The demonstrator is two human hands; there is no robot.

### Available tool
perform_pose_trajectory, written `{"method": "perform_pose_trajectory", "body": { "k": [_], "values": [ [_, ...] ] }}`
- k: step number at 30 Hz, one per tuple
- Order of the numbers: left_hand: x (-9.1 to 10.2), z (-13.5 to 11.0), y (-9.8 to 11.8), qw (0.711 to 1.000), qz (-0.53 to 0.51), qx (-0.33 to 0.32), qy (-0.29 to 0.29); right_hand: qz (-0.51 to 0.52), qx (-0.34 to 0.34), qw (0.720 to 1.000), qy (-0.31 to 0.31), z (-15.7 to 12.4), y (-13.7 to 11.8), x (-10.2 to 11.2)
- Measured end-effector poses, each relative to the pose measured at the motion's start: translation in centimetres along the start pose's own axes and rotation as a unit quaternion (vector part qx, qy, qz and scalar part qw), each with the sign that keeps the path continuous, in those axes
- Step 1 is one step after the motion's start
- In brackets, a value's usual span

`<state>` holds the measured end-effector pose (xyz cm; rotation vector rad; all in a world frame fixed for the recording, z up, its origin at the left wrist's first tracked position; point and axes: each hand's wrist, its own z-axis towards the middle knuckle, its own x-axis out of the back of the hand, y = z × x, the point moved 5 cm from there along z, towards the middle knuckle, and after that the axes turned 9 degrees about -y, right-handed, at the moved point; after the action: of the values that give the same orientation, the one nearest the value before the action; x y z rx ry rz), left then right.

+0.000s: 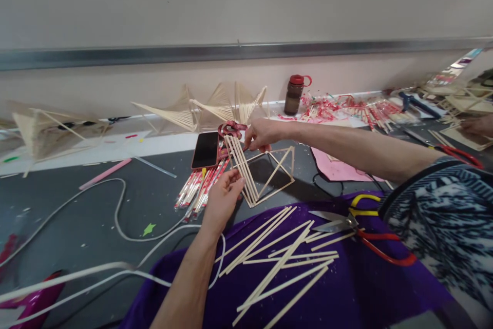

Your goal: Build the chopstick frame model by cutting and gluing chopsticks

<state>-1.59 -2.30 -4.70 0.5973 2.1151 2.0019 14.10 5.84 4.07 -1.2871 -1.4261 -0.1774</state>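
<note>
A frame of thin wooden sticks (247, 180) stands on the grey table, with several sticks laid side by side along its left face. My left hand (224, 196) grips that face from the left, thumb and fingers closed on the sticks. Over the frame's upper end reaches my right hand (263, 133), its fingers pinched together close to the stick ends; what lies between them is hidden. Loose wooden sticks (285, 257) are scattered on a purple cloth (354, 288) in front of me. Scissors (348, 222) with yellow and red handles lie open on the cloth's right side.
Behind my hands are a phone (205, 150), packaged sticks (188, 190) and a red-lidded bottle (294, 95). Finished stick structures (215, 105) line the wall. A white cable (123, 211) crosses the left side, near a magenta tool (40, 301). Another person's hand (477, 124) shows far right.
</note>
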Motion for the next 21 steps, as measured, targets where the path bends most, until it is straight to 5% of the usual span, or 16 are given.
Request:
{"method": "perform_pose_trajectory", "body": {
  "k": [11,16,21],
  "values": [
    [-0.3,0.0,0.0,0.999,-0.032,0.015,-0.008,-0.075,0.013,0.997,-0.027,1.1,-1.1,-0.5],
    [-0.3,0.1,-0.1,0.998,-0.049,0.028,0.008,-0.103,-0.075,0.992,0.0,0.4,0.2,1.1],
    [0.1,0.4,-0.5,0.998,-0.049,0.028,0.014,-0.2,-0.214,0.956,0.035,-1.7,5.0,2.9]
  ]
}}
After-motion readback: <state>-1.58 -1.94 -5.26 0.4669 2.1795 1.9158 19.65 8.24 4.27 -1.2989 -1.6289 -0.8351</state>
